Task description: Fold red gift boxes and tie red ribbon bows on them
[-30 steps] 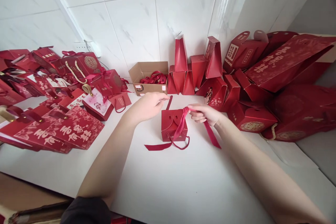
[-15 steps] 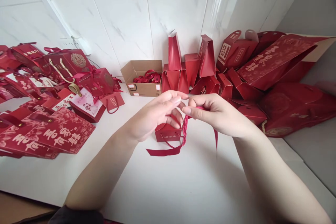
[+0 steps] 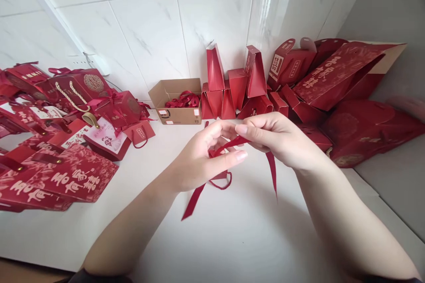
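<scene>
While my right hand (image 3: 265, 135) pinches the red ribbon (image 3: 232, 142) — its tail dangling — my left hand (image 3: 209, 152) curls loosely around it, above the small red box (image 3: 219, 177) on the white tabletop (image 3: 199, 239).

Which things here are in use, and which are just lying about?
In use:
Red ribbon, in the right hand, reaching the left hand
Small red box, mostly hidden below the hands

Apparently lying about:
Cardboard box of ribbons
Red bags, left
Red boxes, centre back
Red boxes, right
</scene>
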